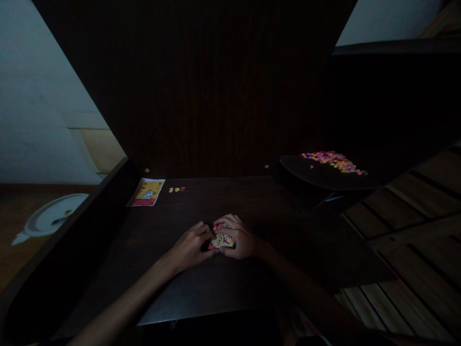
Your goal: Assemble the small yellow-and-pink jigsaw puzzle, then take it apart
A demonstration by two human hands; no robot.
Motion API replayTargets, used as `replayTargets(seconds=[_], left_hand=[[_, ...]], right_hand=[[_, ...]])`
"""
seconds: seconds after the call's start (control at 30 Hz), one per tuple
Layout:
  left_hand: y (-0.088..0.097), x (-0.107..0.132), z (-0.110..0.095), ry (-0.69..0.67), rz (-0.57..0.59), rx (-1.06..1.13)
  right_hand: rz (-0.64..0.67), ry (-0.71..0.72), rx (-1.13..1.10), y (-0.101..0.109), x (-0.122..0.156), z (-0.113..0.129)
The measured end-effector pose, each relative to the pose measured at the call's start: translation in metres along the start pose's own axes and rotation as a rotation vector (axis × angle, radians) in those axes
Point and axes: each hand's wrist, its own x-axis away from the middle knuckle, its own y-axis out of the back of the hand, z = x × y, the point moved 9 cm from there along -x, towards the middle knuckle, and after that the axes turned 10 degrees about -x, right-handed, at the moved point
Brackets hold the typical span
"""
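A small heap of jigsaw puzzle pieces (222, 241), in red, yellow and whitish tones, lies on the dark wooden desk (151, 269). My left hand (194, 243) presses on the heap's left side, its fingers bent inward. From the right, my right hand (240, 238) cups the same heap with curled fingers over its far edge. Both hands partly hide the pieces. Farther off to the left are several loose puzzle pieces (176, 190) in a short row, yellow and pink. Beside them lies a picture card (148, 193) with a pale animal on yellow and red.
Colourful small pieces (334, 161) are spread on a raised curved shelf (306, 174) at the right. A dark panel (216, 96) rises behind the desk, and a side board (68, 235) bounds the left. A white round lid-like object (54, 216) is beyond it. Slatted wood (414, 202) is at right.
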Motion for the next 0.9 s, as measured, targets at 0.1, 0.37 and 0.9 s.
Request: replayTargets(seconds=[0.1, 0.37, 0.9], left_hand=[[-0.002, 0.001, 0.002, -0.002, 0.004, 0.001], [0.003, 0.004, 0.002, -0.007, 0.044, 0.049], [0.063, -0.047, 0.121, 0.217, -0.038, -0.154]], right_hand=[[-0.018, 0.015, -0.004, 0.001, 0.0, 0.001], [-0.004, -0.009, 0.002, -0.001, 0.0, -0.001], [-0.018, -0.012, -0.017, 0.001, 0.001, 0.001]])
